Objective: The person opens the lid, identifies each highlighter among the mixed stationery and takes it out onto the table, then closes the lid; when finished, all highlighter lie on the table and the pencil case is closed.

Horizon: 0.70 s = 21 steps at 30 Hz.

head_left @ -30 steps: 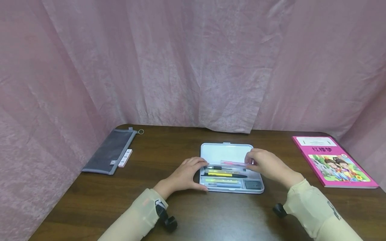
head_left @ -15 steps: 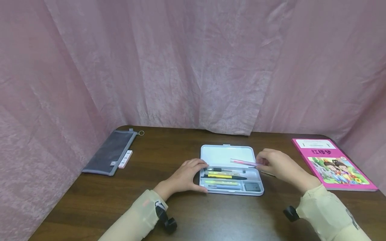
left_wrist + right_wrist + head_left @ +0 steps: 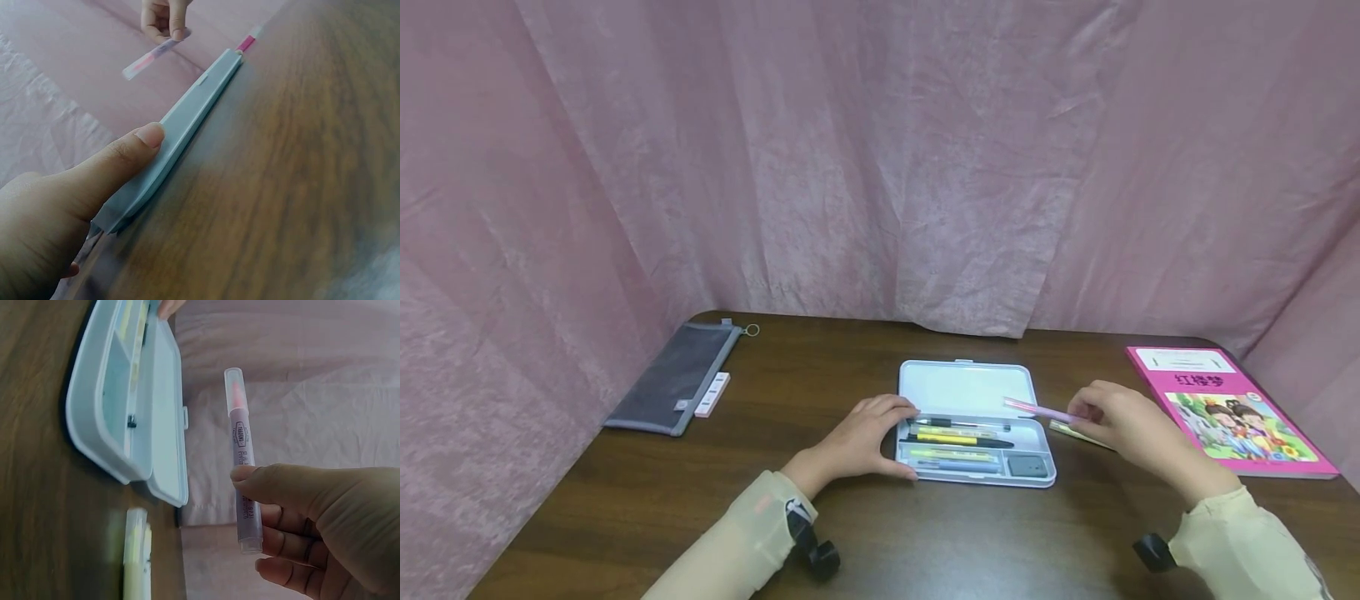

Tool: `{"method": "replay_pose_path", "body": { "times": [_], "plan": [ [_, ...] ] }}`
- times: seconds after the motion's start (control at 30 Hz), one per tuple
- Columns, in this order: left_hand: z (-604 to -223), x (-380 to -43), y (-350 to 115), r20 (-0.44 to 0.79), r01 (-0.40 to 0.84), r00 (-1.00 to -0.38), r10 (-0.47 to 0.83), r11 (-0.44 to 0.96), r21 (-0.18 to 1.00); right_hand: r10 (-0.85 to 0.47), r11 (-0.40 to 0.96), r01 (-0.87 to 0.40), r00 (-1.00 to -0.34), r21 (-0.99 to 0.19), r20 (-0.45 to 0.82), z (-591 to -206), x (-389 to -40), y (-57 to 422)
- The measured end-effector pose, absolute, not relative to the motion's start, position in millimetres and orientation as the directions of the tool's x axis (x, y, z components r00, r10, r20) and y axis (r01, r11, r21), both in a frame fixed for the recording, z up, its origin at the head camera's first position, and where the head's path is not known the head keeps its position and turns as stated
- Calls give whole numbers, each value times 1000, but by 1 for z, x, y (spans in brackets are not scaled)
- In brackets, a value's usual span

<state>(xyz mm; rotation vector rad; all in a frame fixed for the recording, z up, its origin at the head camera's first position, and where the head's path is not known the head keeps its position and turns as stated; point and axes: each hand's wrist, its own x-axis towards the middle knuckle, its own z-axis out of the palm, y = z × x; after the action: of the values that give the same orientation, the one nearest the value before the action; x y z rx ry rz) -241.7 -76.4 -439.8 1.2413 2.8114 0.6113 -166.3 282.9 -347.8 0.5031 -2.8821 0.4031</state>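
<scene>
An open white pencil case lies mid-table, holding several pens, including a yellow-and-black pen, and a dark grey block. My left hand holds the case's left end, its thumb against the front wall in the left wrist view. My right hand pinches a highlighter with a lilac barrel, pink tip and clear cap, held in the air right of the case. Beneath it, a yellowish pen lies on the table, another slim item beside it, partly hidden by my hand in the head view.
A grey zip pouch lies at the left, with a small white-and-pink box along its edge. At the right sits a pink picture book. Pink curtains hang behind the wooden table.
My right hand has moved right with the highlighter, from over the case to beside it. The yellowish pen on the table has come into sight. The left hand stays in place.
</scene>
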Motion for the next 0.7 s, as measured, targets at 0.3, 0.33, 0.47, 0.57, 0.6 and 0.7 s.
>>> {"method": "replay_pose_path", "body": {
  "times": [0.3,0.33,0.47,0.57,0.6,0.7],
  "plan": [
    [-441,-242,-76,145,709,-685,714,609,355,-252,927,-308,-934,-214,252,-364,-159,302],
    [-441,-242,-76,143,709,-686,713,610,355,-255,928,-313,-929,-200,268,-367,-158,305],
    [-441,-242,-76,143,707,-688,712,613,353,-264,929,-330,-909,-169,322,-377,-155,312],
    [-440,-242,-76,142,706,-690,710,615,352,-247,933,-312,-918,-178,311,-381,-152,316],
    [-440,-241,-76,142,705,-690,709,616,352,-242,935,-304,-922,-181,303,-383,-151,317],
    [-439,-241,-76,142,705,-690,710,615,353,-233,939,-292,-928,-180,290,-388,-150,322]
  ]
}}
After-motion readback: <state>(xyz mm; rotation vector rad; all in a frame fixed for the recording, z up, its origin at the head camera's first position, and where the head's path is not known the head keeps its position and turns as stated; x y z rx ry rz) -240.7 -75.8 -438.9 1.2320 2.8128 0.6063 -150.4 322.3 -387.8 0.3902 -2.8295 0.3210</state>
